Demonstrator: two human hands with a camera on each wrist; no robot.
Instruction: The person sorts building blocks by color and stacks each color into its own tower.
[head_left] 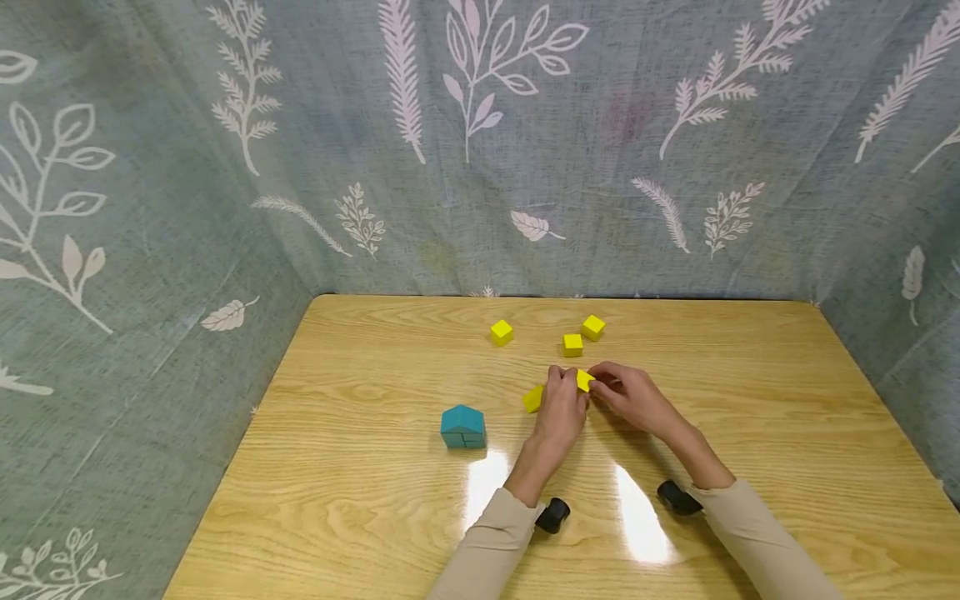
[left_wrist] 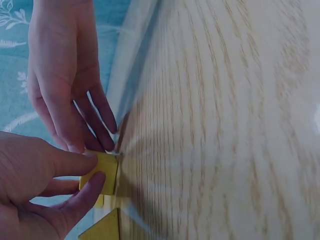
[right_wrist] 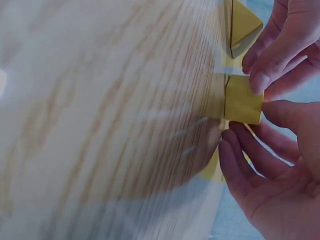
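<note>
Both hands meet at a yellow cube-like block (head_left: 584, 381) on the table. My left hand (head_left: 562, 410) pinches it between thumb and fingertip, seen closely in the left wrist view on the block (left_wrist: 104, 172). From the other side, my right hand (head_left: 637, 402) has its thumb and curled fingertips at the block's edges, plainest on the block (right_wrist: 243, 100) in the right wrist view. Just left of the left hand lies another yellow block (head_left: 533, 399), partly covered by that hand; its triangular face (right_wrist: 245, 25) shows in the right wrist view.
Farther back stand three yellow blocks: one on the left (head_left: 502, 332), one nearer the middle (head_left: 573, 345) and one behind it (head_left: 593, 327). Left of the hands, several teal blocks (head_left: 462, 427) form a small house shape. A patterned curtain (head_left: 450, 208) borders the wooden table (head_left: 337, 500).
</note>
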